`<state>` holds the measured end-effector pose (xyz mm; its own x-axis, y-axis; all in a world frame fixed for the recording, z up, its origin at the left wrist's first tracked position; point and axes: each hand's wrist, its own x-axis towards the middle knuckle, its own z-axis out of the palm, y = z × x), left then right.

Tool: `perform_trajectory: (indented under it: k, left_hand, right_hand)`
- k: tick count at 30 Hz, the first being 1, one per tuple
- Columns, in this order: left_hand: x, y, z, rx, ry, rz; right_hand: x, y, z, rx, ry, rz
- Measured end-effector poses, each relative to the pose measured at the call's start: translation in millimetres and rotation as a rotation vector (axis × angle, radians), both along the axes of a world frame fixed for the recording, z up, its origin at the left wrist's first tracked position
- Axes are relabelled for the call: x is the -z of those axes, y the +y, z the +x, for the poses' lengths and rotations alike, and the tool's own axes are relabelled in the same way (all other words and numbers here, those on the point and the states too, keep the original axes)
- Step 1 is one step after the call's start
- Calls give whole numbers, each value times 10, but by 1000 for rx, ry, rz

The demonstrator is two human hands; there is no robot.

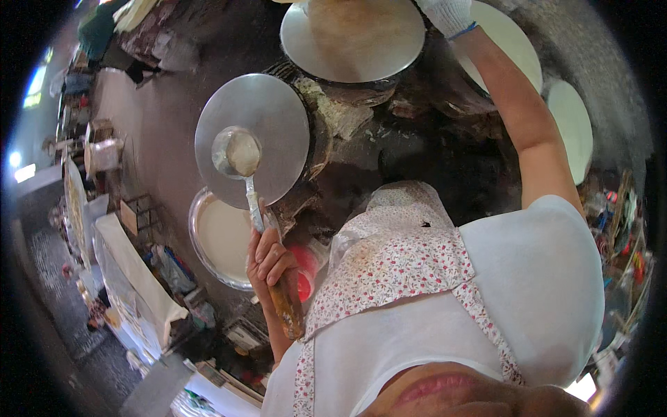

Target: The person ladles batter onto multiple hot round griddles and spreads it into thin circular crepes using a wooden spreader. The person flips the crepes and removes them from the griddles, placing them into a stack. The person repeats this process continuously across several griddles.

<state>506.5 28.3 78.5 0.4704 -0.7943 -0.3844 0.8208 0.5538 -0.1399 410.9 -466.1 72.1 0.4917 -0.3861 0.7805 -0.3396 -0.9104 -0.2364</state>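
My left hand [273, 258] is wrapped around the handle of a long ladle [251, 203], whose lower grip is brown wood. The ladle's bowl, with some pale liquid in it, is over a bare round metal griddle [278, 118]. Just below that griddle stands a metal basin [201, 256] of white batter. My right arm stretches to the far side, where my right hand [445, 15], in a white knitted glove, is beside a second round griddle [306, 48] with a brownish, hazy middle. The top edge of the picture cuts off the gloved fingers.
Two pale round surfaces [511, 48] [571, 132] lie to the right of my arm. A red container [306, 272] stands beside the basin. Stools and a long cloth-covered table [132, 271] are at the left, and a person in green [97, 35] is at the far left.
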Motion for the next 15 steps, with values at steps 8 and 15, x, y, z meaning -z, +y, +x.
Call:
perform_trajectory:
  k: [8,15]
  left_hand:
    - [246,404,359,371,-96,-124]
    - [186,443,114,776,-102,-134]
  right_hand:
    - [419,2351,-1663,436,579,11]
    - [1339,4772,-3136,817,642,997]
